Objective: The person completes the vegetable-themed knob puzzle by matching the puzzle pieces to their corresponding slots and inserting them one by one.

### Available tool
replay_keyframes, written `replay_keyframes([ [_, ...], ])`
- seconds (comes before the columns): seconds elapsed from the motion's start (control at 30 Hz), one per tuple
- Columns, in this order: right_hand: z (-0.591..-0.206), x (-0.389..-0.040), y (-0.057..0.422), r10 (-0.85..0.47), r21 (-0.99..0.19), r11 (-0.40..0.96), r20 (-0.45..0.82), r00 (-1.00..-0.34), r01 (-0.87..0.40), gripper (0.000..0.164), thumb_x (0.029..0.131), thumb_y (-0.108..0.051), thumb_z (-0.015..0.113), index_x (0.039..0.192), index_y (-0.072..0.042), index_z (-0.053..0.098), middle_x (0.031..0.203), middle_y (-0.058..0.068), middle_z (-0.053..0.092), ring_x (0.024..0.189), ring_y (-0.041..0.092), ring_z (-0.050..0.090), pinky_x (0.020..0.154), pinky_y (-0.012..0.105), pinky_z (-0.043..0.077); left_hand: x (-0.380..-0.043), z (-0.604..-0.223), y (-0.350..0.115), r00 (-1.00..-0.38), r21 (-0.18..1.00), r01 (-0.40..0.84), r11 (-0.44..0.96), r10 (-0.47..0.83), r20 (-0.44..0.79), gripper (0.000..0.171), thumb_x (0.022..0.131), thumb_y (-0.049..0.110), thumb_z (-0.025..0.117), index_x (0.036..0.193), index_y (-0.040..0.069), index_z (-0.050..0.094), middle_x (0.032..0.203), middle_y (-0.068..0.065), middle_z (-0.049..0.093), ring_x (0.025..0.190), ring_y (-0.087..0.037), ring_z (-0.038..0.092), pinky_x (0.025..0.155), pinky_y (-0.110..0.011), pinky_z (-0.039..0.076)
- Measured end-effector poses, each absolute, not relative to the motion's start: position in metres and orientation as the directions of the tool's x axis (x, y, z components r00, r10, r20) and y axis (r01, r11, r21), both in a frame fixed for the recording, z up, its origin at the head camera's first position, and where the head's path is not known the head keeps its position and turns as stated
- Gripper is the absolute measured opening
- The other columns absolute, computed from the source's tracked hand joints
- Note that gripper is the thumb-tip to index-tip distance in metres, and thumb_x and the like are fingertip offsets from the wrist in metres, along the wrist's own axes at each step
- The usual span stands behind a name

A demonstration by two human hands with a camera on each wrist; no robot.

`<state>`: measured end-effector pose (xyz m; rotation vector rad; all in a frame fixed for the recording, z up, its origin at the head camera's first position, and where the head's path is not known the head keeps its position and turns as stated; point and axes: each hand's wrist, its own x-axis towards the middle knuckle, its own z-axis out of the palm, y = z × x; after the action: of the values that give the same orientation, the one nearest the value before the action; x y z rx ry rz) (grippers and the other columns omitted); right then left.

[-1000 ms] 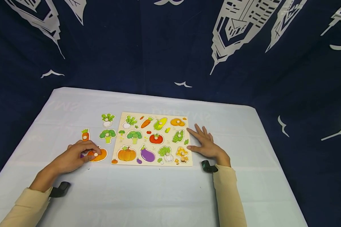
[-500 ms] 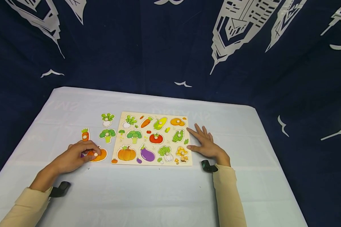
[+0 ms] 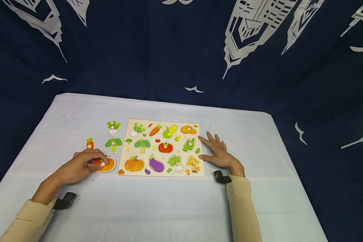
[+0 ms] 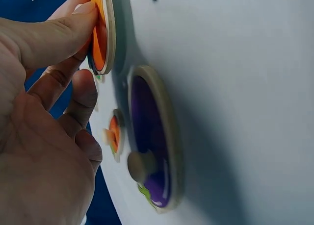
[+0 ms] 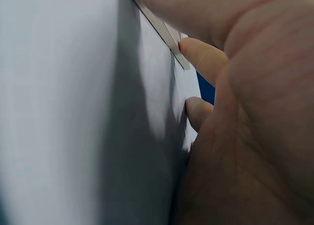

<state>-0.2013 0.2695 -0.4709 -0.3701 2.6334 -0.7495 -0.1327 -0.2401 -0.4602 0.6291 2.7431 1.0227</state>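
My left hand pinches the orange pumpkin puzzle piece with thumb and forefinger. In the left wrist view the pumpkin piece stands just off the cloth, over its shadow. Beneath that hand lies a purple eggplant piece with a round wooden knob, hidden in the head view. The wooden vegetable puzzle board lies flat to the right. At its right edge my right hand is spread, thumb and forefinger touching the edge. Pictured on the board are a pumpkin, a tomato and other vegetables.
Loose on the white-covered table are a carrot piece, a broccoli piece and a turnip piece, all left of the board. Behind the table hangs a dark blue cloth with white prints.
The pumpkin piece has shifted very slightly to the right and tilted a little in my left hand. My right hand stays at the board's edge.
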Motion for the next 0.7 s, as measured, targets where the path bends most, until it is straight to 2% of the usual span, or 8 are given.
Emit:
replay_keyframes([
  [0.37,-0.472,-0.202,0.270,-0.359,-0.555,0.816,-0.271,-0.893,-0.160,0.083,0.091,-0.049,0.069,0.160,-0.034,0.024,0.170,0.004,-0.005,0.154,0.036,-0.019,0.120,0.063,-0.012,-0.136,-0.451,-0.226,-0.887,0.649,0.348,0.677,0.461,-0.006,0.024,0.086,0.008,0.076,0.095,0.029,0.070,0.106,0.010,0.069,0.109,-0.020,0.057,0.081,-0.042,0.027],
  [0.43,-0.472,-0.202,0.271,-0.358,-0.552,0.818,-0.272,-0.893,-0.160,0.083,0.091,-0.049,0.069,0.160,-0.034,0.024,0.170,0.004,-0.006,0.154,0.035,-0.019,0.120,0.063,-0.012,-0.136,-0.449,-0.223,-0.880,0.656,0.359,0.664,0.474,0.002,0.024,0.086,0.006,0.075,0.096,0.028,0.070,0.105,0.010,0.069,0.108,-0.019,0.057,0.085,-0.043,0.028],
  [0.57,-0.473,-0.202,0.271,-0.349,-0.541,0.827,-0.280,-0.894,-0.153,0.084,0.090,-0.050,0.068,0.160,-0.035,0.024,0.170,0.003,-0.006,0.154,0.034,-0.020,0.120,0.062,-0.012,-0.137,-0.449,-0.218,-0.864,0.674,0.388,0.629,0.503,0.028,0.026,0.085,0.003,0.075,0.096,0.026,0.070,0.103,0.011,0.068,0.105,-0.016,0.058,0.100,-0.052,0.031],
  [0.7,-0.473,-0.202,0.271,-0.344,-0.539,0.829,-0.286,-0.894,-0.146,0.084,0.090,-0.051,0.068,0.160,-0.036,0.023,0.170,0.003,-0.005,0.154,0.033,-0.019,0.120,0.061,-0.012,-0.138,-0.450,-0.212,-0.850,0.673,0.420,0.609,0.524,0.055,0.028,0.085,0.002,0.075,0.097,0.027,0.070,0.102,0.014,0.067,0.100,-0.010,0.055,0.098,-0.041,0.037],
])
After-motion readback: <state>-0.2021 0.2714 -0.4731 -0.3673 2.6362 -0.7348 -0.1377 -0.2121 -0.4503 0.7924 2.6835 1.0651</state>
